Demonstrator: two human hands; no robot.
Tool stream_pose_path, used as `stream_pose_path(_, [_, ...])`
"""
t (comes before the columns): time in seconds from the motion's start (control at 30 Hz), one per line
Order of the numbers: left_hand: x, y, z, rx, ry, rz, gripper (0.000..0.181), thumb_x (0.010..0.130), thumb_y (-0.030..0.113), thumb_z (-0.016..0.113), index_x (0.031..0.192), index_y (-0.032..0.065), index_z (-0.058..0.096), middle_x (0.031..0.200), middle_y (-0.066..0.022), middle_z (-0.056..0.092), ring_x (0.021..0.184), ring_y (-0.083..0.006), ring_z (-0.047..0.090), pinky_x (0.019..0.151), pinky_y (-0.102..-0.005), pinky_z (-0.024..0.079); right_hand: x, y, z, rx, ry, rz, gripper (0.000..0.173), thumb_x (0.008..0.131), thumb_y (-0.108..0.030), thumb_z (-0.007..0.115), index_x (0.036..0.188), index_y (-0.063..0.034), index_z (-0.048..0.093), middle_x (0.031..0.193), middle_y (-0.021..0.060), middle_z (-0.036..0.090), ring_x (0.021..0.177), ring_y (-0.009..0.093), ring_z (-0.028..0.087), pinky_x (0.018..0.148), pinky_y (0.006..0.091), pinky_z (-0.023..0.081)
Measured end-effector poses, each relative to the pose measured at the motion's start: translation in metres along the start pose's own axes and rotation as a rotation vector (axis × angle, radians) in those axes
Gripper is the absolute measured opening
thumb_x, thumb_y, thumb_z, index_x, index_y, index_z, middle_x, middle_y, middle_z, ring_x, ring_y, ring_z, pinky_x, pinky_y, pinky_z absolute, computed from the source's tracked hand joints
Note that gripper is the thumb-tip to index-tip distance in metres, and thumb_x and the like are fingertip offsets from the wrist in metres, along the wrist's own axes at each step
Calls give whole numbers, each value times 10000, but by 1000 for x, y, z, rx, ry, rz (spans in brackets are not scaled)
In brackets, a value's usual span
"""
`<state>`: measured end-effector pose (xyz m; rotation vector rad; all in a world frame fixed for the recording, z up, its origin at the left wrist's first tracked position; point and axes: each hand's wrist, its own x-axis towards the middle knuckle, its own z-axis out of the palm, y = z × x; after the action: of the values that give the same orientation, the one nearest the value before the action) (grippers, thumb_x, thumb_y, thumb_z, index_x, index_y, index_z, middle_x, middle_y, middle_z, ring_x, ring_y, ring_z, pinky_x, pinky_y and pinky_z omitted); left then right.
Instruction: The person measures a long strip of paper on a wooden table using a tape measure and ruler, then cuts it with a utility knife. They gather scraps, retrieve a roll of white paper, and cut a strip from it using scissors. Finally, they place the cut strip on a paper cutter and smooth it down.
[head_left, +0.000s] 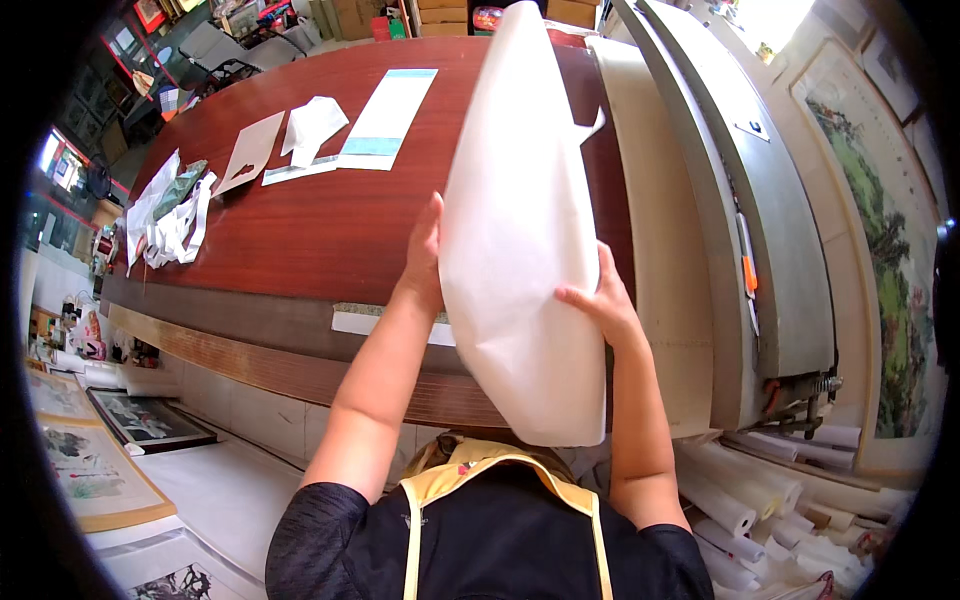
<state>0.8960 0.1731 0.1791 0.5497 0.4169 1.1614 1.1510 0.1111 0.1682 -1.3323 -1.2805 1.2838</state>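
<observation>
A large white paper sheet (525, 202), loosely rolled or folded over into a long bundle, is held up between my two hands above the table. My left hand (426, 255) supports its left edge, the fingers partly hidden behind the paper. On the opposite edge my right hand (611, 300) grips it, thumb lying on the front face and fingers along the side. The bundle's near end hangs close to my yellow-trimmed apron (480, 450). Below it is a reddish-brown wooden table (322, 240). A narrow strip with a white border (367, 322) lies near the table's front edge, partly covered by the paper.
White and light-blue paper (386, 120), a crumpled white piece (315, 124), a torn sheet (251, 150) and paper scraps (176, 217) lie leftward. A long grey metal machine (765, 225) borders the table's right, with an orange-handled cutter (748, 274) on it. Paper rolls (720, 495) lie below.
</observation>
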Motion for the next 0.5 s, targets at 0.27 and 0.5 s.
stream_pose_path(0.27, [46,77,-65,-67,159,438,671,899,431,702,1399,18,526,1404,-108,586,1292,-290,528,1132,-478,367,-14,-2,-7,-300,-36,96,966,669,-260,932,1475,-142,414,1263,176,661,1178,291,639,1042,417,482])
stream_pose_path(0.5, [-55,69,-101,302,644,667,515,1056,302,515,1472,19,405,1462,-97,472,1276,-252,505,1040,-452,444,25,-11,-3,-687,-44,39,806,725,-163,859,1431,-207,474,1230,183,666,1162,329,632,957,437,509])
